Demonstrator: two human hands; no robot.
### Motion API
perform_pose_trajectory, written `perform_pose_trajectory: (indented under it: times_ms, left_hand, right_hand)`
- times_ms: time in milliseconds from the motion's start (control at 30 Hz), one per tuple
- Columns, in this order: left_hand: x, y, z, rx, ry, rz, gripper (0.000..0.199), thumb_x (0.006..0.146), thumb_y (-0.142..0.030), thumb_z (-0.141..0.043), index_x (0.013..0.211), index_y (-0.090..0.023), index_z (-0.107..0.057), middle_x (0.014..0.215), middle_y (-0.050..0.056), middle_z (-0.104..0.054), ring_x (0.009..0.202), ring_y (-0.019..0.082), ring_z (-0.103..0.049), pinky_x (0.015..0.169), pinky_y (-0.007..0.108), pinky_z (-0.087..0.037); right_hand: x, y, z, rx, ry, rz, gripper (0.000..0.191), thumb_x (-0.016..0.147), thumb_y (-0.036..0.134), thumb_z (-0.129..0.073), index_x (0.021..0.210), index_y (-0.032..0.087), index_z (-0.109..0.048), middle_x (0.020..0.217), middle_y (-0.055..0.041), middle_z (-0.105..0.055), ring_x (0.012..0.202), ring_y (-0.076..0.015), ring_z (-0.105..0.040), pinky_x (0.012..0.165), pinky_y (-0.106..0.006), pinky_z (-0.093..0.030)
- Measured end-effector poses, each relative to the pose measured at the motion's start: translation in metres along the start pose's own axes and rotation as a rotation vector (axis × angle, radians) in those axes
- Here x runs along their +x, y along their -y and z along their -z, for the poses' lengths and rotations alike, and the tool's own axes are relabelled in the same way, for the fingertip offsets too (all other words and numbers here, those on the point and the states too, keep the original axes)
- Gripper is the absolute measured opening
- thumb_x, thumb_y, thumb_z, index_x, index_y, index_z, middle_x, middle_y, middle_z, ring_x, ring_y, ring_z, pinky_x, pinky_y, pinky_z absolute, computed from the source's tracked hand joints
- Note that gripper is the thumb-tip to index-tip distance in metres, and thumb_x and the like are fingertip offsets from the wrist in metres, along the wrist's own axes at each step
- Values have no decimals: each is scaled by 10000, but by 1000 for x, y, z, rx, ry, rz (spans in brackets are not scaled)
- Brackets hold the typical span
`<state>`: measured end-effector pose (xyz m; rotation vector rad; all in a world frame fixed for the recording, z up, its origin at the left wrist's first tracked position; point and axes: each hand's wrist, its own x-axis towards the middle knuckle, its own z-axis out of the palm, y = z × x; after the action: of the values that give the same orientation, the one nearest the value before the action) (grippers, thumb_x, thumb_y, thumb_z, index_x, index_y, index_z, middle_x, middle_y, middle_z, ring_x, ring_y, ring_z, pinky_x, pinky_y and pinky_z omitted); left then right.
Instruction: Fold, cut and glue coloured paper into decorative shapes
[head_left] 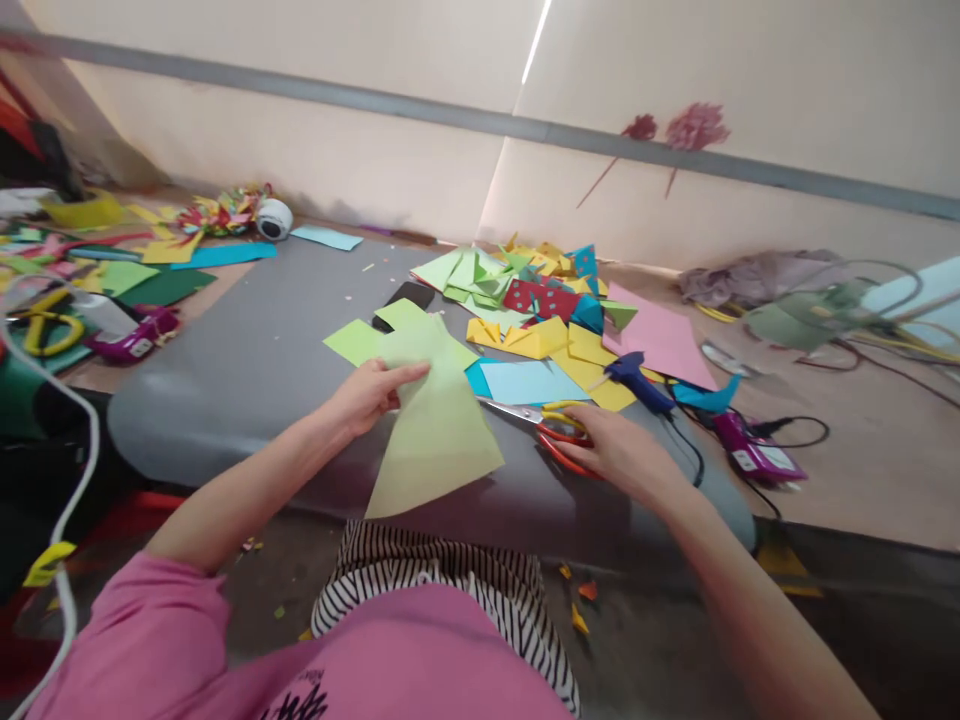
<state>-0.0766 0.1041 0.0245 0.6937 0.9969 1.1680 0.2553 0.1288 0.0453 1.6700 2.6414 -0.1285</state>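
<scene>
My left hand (375, 392) pinches a light green sheet of paper (439, 430) near its left edge, thumb on top. The sheet tilts down over the table's front edge. My right hand (619, 445) is closed on the handles of a pair of scissors (551, 420), one yellow and one red-orange; their blades point left and lie beside the sheet. Bright green paper pieces (352, 343) sit behind the held sheet. A light blue paper rectangle (529, 383) lies just beyond the blades. To the right rests a dark blue glue gun (637, 380).
Folded paper pieces (517, 290) in several colours are heaped at the back. Pink paper (660, 335) lies right of them. A dark phone (405, 300) is partly covered. Purple boxes (757, 450) with cords stand right and left. Yellow-handled scissors (56, 330) lie far left. Grey matting (247, 350) covers the table.
</scene>
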Motion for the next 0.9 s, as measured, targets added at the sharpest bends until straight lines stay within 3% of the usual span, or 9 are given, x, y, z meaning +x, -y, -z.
perform_pose_trajectory:
  times_ms: [67, 167, 267, 333, 433, 567, 667, 767, 900]
  left_hand:
    - [13, -10, -7, 1, 16, 3, 291, 559, -309, -956, 693, -152, -751, 714, 34, -769, 543, 86, -651, 414, 144, -398]
    - [29, -20, -20, -50, 55, -18, 261, 589, -272, -943, 725, -154, -754, 750, 35, -781, 598, 101, -691, 493, 156, -488]
    - [37, -22, -33, -101, 82, -73, 342, 556, -317, -963, 790, -157, -771, 803, 44, -797, 677, 132, -733, 608, 186, -566]
    - [37, -19, -40, -105, 95, -100, 431, 507, -361, -983, 831, -162, -779, 820, 47, -802, 699, 150, -744, 639, 206, -587]
    - [35, -12, -46, -61, 110, -115, 483, 494, -402, -984, 861, -161, -783, 821, 56, -803, 708, 175, -748, 642, 235, -596]
    - [34, -10, -46, -33, 97, -138, 439, 541, -371, -963, 877, -157, -778, 847, 62, -805, 741, 188, -750, 667, 253, -595]
    - [40, -15, -42, -36, 65, -146, 424, 546, -325, -954, 893, -167, -768, 863, 56, -804, 729, 164, -739, 648, 233, -584]
    - [49, -18, -36, 76, 83, -59, 454, 528, -338, -957, 901, -163, -767, 852, 65, -797, 659, 144, -717, 596, 221, -567]
    - [63, -19, -28, 229, 60, -34, 465, 497, -382, -966, 852, -151, -774, 800, 61, -783, 629, 131, -697, 614, 221, -567]
  right_hand:
    - [6, -11, -6, 24, 29, 31, 354, 882, 401, -555, 1128, 186, -691, 1057, -131, -751, 897, -278, -700, 729, -351, -517]
    - [9, -17, -6, 60, 26, 87, 378, 877, 440, -561, 1111, 182, -709, 1051, -145, -743, 940, -304, -693, 792, -402, -543]
    - [9, -5, 4, 166, -145, 83, 436, 892, 533, -548, 1085, 181, -717, 1084, -173, -727, 1029, -341, -675, 887, -467, -538]
    - [10, 14, 13, 383, -236, 55, 479, 928, 575, -501, 1142, 189, -686, 1133, -159, -719, 1058, -312, -676, 912, -446, -539]
    - [17, 46, 19, 752, -182, 92, 485, 901, 604, -568, 1188, 219, -641, 1124, -96, -727, 965, -237, -689, 836, -369, -555]
    - [32, 70, 14, 977, -93, 82, 416, 836, 613, -661, 903, 202, -640, 867, -29, -688, 756, -172, -613, 689, -310, -505]
    - [48, 70, 10, 1099, -84, 75, 397, 841, 594, -646, 802, 202, -593, 756, 5, -614, 685, -139, -544, 607, -271, -433]
    - [68, 64, 10, 1056, -212, 14, 362, 815, 545, -671, 748, 204, -569, 706, 25, -568, 648, -117, -482, 572, -250, -373]
    - [91, 53, 8, 1152, -254, -18, 354, 757, 539, -691, 781, 198, -601, 707, 22, -591, 648, -113, -502, 579, -243, -405]
